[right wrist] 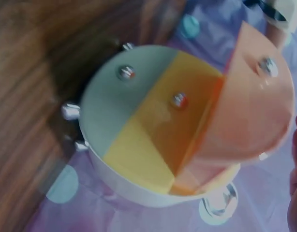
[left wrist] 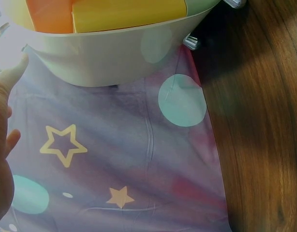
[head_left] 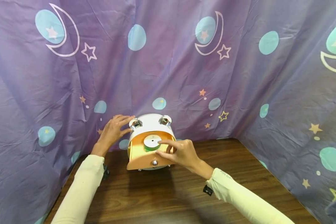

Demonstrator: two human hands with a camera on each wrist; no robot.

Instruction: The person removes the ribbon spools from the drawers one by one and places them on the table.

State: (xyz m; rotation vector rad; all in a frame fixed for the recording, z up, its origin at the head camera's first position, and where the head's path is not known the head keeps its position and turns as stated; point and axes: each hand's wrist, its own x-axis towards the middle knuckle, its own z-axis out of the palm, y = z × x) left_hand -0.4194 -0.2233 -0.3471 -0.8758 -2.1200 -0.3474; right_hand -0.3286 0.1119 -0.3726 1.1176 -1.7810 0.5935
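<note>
A white rounded drawer box (head_left: pixel 151 119), with silver round ornaments on top, stands against the curtain. Its orange top drawer (head_left: pixel 138 162) is pulled out. Inside is a round, white-topped disc (head_left: pixel 150 140) with a green side. My right hand (head_left: pixel 184 154) reaches over the drawer: the index fingertip is at the disc's right edge, the thumb tip just below it; I cannot tell whether they pinch it. Beside the box's left side is my left hand (head_left: pixel 112 130), fingers extended, fingertips right at the left silver ornament (head_left: pixel 135 123).
Below the orange drawer are a yellow drawer (right wrist: pixel 139 157) and a green drawer (right wrist: pixel 131 94) with silver knobs, both pushed in. The box stands on a dark wooden table (head_left: pixel 123 199). A purple curtain (head_left: pixel 168 71) with moons and stars hangs behind and at the sides.
</note>
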